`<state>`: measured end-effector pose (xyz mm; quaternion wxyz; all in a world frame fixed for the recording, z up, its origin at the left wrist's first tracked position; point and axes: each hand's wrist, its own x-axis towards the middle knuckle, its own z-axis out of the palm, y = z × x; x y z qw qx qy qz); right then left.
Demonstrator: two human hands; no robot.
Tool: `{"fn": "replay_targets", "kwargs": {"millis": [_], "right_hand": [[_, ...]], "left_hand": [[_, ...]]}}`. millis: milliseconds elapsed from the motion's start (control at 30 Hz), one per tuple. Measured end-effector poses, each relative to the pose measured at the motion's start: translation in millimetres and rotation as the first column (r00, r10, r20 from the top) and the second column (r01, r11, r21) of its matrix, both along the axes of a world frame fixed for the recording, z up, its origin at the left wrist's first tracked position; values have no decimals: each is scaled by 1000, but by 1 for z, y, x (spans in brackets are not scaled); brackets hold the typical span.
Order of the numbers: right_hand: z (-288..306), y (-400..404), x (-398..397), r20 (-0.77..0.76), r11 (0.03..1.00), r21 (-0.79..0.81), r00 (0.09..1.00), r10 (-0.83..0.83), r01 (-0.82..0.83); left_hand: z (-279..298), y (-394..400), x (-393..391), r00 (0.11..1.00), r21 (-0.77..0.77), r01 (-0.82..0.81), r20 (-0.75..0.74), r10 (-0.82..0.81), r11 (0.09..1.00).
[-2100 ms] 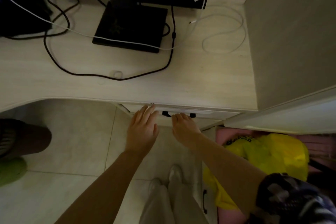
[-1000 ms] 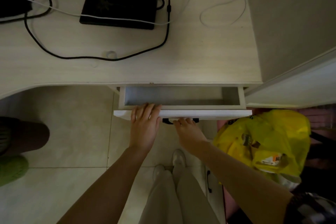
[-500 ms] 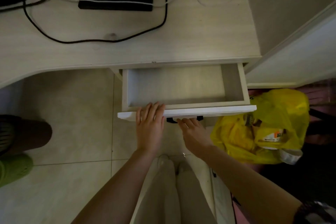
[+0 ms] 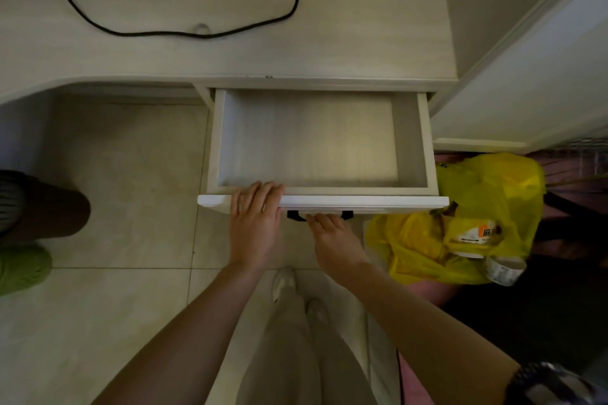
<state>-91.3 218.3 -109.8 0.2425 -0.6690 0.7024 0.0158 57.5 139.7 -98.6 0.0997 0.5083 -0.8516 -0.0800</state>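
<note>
Drawer (image 4: 309, 141) sits far out from under the desk (image 4: 230, 52). Left hand (image 4: 255, 223) rests flat-fingered on its front edge; right hand (image 4: 332, 240) hooks the black handle (image 4: 347, 215). Pull straight and evenly, and ease off near the stop.

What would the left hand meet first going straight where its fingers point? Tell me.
The left hand rests on the drawer front; past it the drawer's inside looks free, then probably the desk edge.
</note>
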Motion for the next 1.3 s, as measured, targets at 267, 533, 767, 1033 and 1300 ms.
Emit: {"fn": "replay_targets", "kwargs": {"millis": [267, 533, 767, 1033, 1300], "right_hand": [[2, 25, 13, 16, 999, 32, 1000, -8, 8], [14, 41, 16, 34, 984, 177, 999, 16, -22], [28, 44, 14, 65, 969, 242, 997, 32, -46], [71, 50, 4, 128, 972, 233, 990, -63, 32], [130, 18, 50, 224, 995, 101, 974, -28, 6]], "left_hand": [[4, 24, 11, 999, 22, 13, 51, -14, 1000], [14, 47, 14, 997, 96, -11, 83, 3, 995], [27, 44, 17, 997, 180, -2, 81, -13, 984], [72, 49, 37, 994, 281, -96, -30, 108, 955], [110, 65, 99, 934, 433, -289, -67, 351, 853]]}}
